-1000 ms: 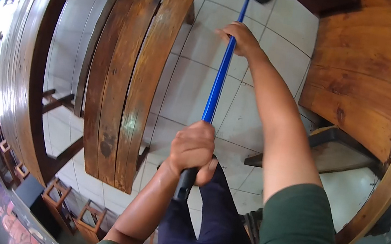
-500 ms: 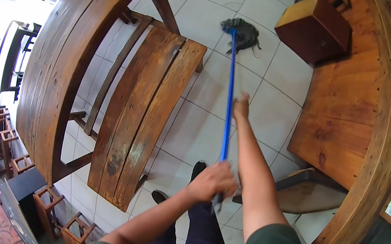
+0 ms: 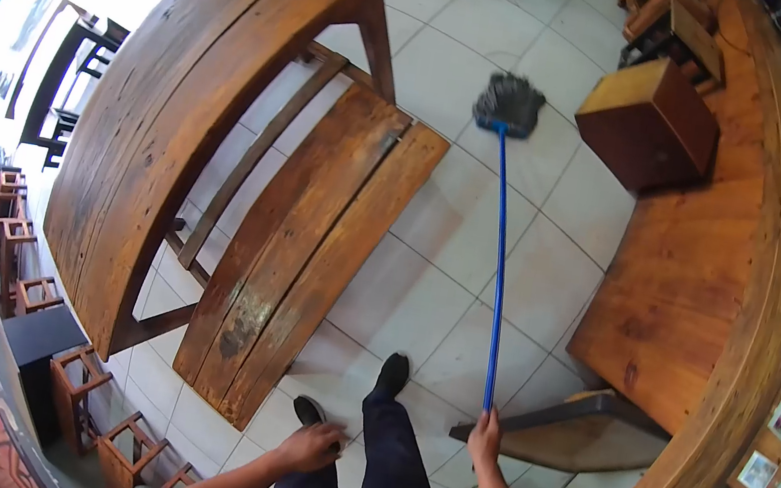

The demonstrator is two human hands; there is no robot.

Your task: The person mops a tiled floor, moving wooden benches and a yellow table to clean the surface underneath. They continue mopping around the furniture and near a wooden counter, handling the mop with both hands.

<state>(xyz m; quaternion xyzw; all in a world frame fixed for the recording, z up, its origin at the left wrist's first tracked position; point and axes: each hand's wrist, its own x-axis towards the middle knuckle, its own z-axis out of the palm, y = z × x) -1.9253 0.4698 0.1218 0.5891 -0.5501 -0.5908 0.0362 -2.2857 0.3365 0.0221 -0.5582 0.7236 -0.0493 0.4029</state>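
A mop with a dark grey stringy head (image 3: 511, 100) lies against the tiled floor, upper middle of the view. Its long blue handle (image 3: 500, 260) runs back toward me, slightly bowed. My right hand (image 3: 484, 440) is wrapped round the handle near its lower end. Off the mop, my left hand (image 3: 312, 446) hovers over my left leg, its fingers loosely bent and somewhat blurred, with nothing seen in them.
A wooden table (image 3: 158, 108) and a low bench (image 3: 308, 252) stand on the left. A wooden counter (image 3: 667, 285) curves along the right, with a brown box-like cabinet (image 3: 650, 126) beside it. A dark-edged panel (image 3: 574, 433) juts out near my right hand. Several stools line the lower left.
My left hand has let go of the handle and moved left and down. My right hand has drawn back toward me and now grips the handle's near end. The mop head appears farther right and lower.
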